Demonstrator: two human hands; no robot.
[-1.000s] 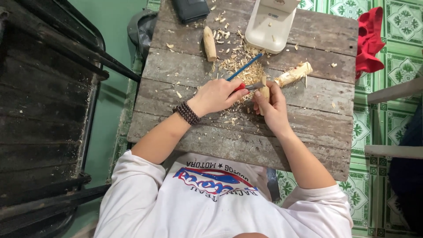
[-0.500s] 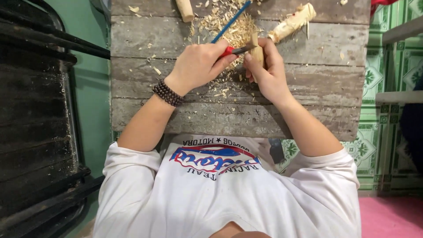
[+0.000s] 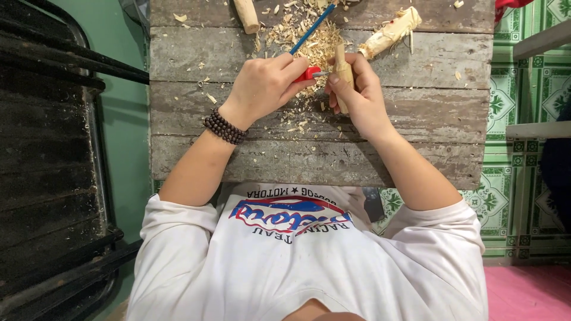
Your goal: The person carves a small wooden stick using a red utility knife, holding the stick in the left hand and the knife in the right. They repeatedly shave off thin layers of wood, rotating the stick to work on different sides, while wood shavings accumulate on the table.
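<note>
my left hand (image 3: 262,89) is wrapped around a small carving tool (image 3: 309,74) with a red grip, fingers clamped tight on it, and its short metal tip points right, touching the wooden piece (image 3: 340,70). my right hand (image 3: 360,98) holds that pale wooden piece upright, fingers closed around its lower part with the thumb pressed on the side near the tool's tip; the rounded top sticks out above my grip. both hands sit over the middle planks of the weathered wooden counter (image 3: 434,113), just above a scatter of wood shavings (image 3: 297,44) that is thickest right behind them. a blue pencil (image 3: 312,28) lies slanted across the shavings, its lower end close to my left knuckles. farther up, near the counter's far edge, a short wooden peg (image 3: 246,15) lies to the left, and a rougher carved stick (image 3: 391,32) lies tilted to the right, well apart from my right hand. a dark beaded bracelet (image 3: 224,126) rings my left wrist. dark metal bars (image 3: 65,59) stand off to my left, and green patterned floor tiles (image 3: 505,107) show to my right beyond the counter.
</note>
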